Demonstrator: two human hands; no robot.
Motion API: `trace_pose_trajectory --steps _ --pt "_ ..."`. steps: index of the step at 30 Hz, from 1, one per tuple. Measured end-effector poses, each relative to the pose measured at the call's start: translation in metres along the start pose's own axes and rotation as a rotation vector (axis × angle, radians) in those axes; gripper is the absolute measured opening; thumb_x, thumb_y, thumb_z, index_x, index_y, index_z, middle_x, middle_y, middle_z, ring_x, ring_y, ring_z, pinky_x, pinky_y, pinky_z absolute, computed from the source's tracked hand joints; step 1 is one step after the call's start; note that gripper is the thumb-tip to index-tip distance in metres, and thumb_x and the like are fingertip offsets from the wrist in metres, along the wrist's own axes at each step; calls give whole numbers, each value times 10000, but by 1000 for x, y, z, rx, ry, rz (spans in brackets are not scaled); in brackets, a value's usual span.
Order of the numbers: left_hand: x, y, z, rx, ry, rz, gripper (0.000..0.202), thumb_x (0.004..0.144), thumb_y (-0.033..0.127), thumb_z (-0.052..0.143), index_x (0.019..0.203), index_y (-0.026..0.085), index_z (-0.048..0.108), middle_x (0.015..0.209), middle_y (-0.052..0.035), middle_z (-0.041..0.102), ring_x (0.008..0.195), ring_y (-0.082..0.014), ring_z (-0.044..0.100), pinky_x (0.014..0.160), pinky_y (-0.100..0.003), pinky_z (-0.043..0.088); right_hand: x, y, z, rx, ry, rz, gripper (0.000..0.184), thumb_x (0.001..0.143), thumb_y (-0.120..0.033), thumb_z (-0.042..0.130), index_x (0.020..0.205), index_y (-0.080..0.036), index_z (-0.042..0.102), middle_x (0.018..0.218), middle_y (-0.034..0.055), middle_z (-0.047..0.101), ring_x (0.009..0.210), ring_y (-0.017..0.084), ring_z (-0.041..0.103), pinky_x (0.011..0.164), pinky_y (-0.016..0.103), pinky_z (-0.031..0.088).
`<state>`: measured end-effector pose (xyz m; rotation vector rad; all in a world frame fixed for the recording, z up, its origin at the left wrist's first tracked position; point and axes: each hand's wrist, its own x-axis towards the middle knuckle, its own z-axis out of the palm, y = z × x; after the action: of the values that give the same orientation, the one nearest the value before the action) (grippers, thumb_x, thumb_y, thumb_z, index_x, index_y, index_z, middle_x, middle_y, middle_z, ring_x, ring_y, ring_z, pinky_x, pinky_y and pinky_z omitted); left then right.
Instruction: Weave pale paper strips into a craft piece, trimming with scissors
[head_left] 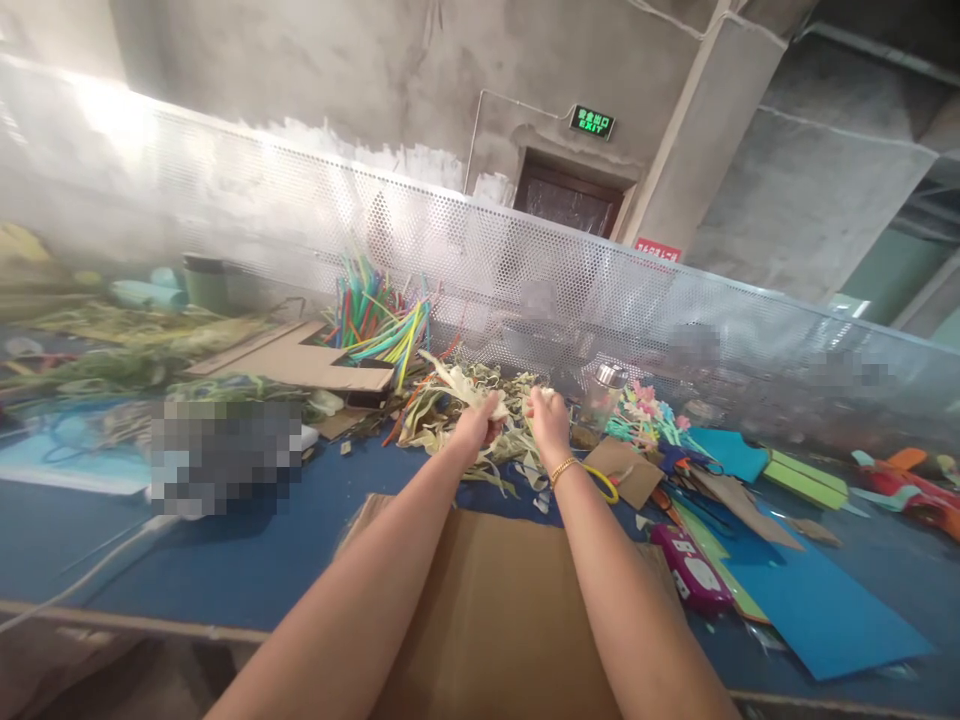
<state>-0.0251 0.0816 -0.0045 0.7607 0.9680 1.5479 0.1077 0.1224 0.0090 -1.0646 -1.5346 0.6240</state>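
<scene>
"EXIT" and "安全出口" on wall sign, red placard (lettering unclear)

A lit exit sign hangs above a door.

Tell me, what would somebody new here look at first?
Probably the bright strands, bunched left of centre by the mesh screen. Then, in the middle, the left hand gripping a pale leaf and the right hand pinching a pale scrap. High up, a green EXIT sign glows above the dark door.
</scene>
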Motion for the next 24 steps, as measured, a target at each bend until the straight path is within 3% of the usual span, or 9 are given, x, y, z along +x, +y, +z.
trace_pose_trajectory --steps 2,5,10,13,16,18,20,22,24 --pt "-4 -5 5 79 -23 -2 330 789 458 615 680 147 607 592 -52 614 494 -116 566 442 -201 354 6 18 -6 -202 80 26 433 764 -539 549 1010 -184 577 947 99 660 895 217 604 780 309 452" --pt "-6 -6 7 141 -66 7 254 767 397 610 750 147 655 691 -95 668 617 -173 650 497 -223 401 7 27 -12 -268 82 -9 454 810 -491 519 1116 -166 604 1142 128 648 1078 231 580 935 341 417" --pt "-6 -6 5 369 -134 67 175 730 304 599 637 155 597 562 -53 593 466 -130 512 476 -243 337 -10 2 0 -239 37 -417 371 825 -473 565 1035 -191 681 1146 105 660 1138 231 542 1046 374 330" --pt "-6 -9 3 512 -181 125 203 712 267 587 544 169 529 456 -4 502 437 -113 435 495 -250 348 -16 -3 10 -239 -58 -450 294 780 -460 621 854 -182 681 1003 97 682 1014 238 573 954 353 387" --pt "-6 -9 0 651 -208 165 258 702 359 625 539 174 548 458 -5 529 452 -131 471 513 -258 363 -13 6 11 -178 -57 -260 301 833 -448 529 691 -190 585 720 34 624 719 182 552 714 291 417" --pt "-6 -6 -4 737 -149 229 325 698 463 639 554 178 581 470 -5 546 470 -145 493 510 -259 350 -8 14 7 -167 11 -148 316 855 -439 480 650 -201 511 615 -6 537 601 151 471 611 267 363" --pt "-5 -2 -8 759 2 326 372 695 536 634 574 185 603 473 7 533 488 -145 493 502 -255 325 -5 18 2 -215 41 -117 307 857 -409 469 623 -211 452 569 -27 468 572 139 417 584 259 316" --pt "-2 0 -11 704 144 425 378 690 557 636 608 189 619 489 20 521 506 -137 480 501 -249 307 -5 18 1 -278 -11 -140 295 853 -371 471 608 -214 424 552 -34 438 572 138 400 582 259 287" --pt "2 0 -12 627 189 498 358 673 541 661 639 185 635 519 26 524 524 -126 465 505 -242 302 -9 14 2 -319 -99 -174 280 850 -353 476 612 -214 427 546 -36 433 565 136 389 575 262 263"
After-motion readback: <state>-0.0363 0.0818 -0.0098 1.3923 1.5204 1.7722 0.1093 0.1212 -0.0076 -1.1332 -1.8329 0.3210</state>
